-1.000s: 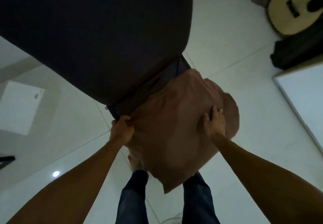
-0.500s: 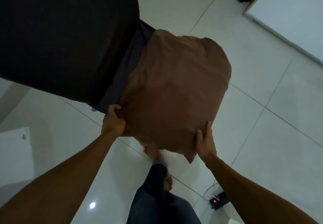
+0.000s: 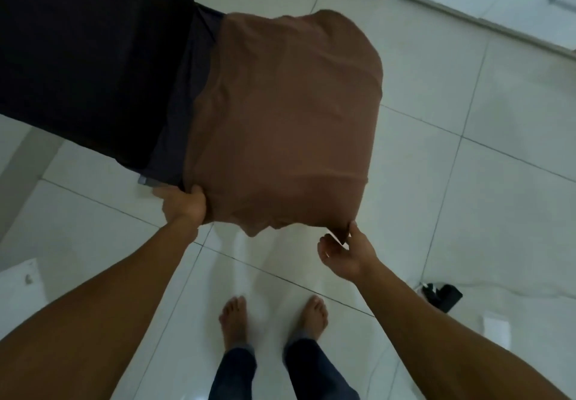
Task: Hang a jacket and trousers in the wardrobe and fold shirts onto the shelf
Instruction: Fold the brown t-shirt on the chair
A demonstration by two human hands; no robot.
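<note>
A brown shirt (image 3: 280,119), folded into a rough square, hangs spread out in front of me above the white floor. My left hand (image 3: 185,204) grips its near left corner. My right hand (image 3: 343,251) pinches the near right corner between thumb and fingers, palm turned up. Under the shirt's left side lies a dark grey garment (image 3: 184,112), and a large black cloth (image 3: 87,56) fills the upper left. How these dark pieces are supported is hidden.
White floor tiles (image 3: 467,197) stretch all around; my bare feet (image 3: 271,321) stand below the shirt. A white panel with a metal handle (image 3: 498,3) lies at the upper right. A small black device with a cable (image 3: 442,296) sits on the floor at the right.
The view has tilted down, showing my feet. My right hand has slid from the shirt's face to its near right corner. The shirt now hangs flatter and squarer.
</note>
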